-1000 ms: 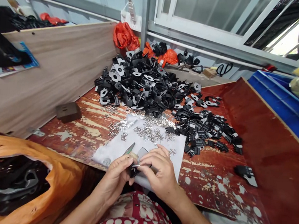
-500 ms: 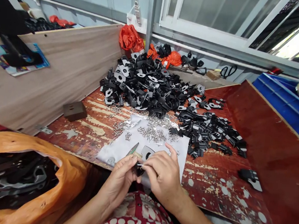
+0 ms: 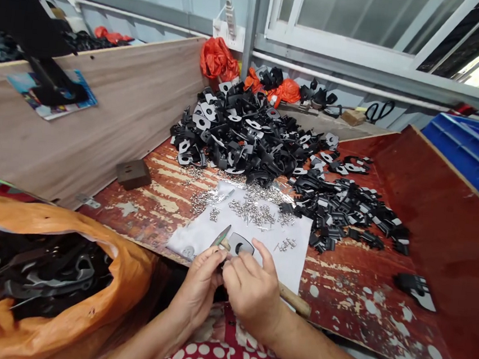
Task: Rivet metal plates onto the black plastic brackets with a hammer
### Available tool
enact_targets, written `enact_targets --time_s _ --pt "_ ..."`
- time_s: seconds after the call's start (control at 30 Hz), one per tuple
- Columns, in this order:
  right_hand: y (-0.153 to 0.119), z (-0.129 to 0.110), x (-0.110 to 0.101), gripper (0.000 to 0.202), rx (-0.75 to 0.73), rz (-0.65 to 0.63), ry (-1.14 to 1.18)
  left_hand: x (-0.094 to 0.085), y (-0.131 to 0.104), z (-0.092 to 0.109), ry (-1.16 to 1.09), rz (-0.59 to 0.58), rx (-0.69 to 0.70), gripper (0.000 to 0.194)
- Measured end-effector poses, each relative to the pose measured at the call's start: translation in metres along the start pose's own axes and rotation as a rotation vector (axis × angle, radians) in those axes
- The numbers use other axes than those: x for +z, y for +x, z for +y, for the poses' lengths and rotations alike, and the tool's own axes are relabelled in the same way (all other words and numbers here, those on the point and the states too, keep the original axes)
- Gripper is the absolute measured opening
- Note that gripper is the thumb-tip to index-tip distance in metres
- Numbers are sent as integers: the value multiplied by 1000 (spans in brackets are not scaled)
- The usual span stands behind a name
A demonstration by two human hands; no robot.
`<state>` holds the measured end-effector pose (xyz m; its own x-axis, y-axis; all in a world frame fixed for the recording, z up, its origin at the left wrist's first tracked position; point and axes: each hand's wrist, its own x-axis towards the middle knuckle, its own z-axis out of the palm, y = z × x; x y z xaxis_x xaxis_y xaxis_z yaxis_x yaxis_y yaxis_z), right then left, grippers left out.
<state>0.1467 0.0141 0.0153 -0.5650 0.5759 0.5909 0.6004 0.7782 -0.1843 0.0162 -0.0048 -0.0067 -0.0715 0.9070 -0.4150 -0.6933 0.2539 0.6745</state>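
While close together — both hands (image 3: 252, 291) curled at grey-faced part (image 3: 235, 240).

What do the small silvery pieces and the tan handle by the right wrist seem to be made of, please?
Small silvery pieces: probably polished metal, given their bright glints. Tan handle: likely wood, dull-finished, from its warm colour and low shine.

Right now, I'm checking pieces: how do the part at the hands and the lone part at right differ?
The near part is partly covered by the right hand; the lone part lies apart, uncovered. The near part shows mostly grey and a round hole; the lone part, mostly black. Both show some grey.
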Motion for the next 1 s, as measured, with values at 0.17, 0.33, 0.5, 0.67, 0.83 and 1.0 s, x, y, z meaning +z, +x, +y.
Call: enact_targets --time_s 0.17,0.33,0.5,0.67,0.83,1.0 --pt "-2 9 -4 22 91 -43 19 -7 -9 4 69 -61 -9 28" --pt "-4 9 -3 11 78 -174 142 -43 -32 16 504 15 234 43" --pt "-24 37 6 21 212 -407 -190 -77 -48 42 753 246 160 41" --pt "-46 56 7 9 285 -572 -193 -76 -26 27 885 120 224 38" --pt "-43 42 -26 43 261 -471 51 -78 -1 2 977 127 306 39" --pt "-43 24 -35 49 188 -262 207 -83 2 -4 1020 153 372 41"
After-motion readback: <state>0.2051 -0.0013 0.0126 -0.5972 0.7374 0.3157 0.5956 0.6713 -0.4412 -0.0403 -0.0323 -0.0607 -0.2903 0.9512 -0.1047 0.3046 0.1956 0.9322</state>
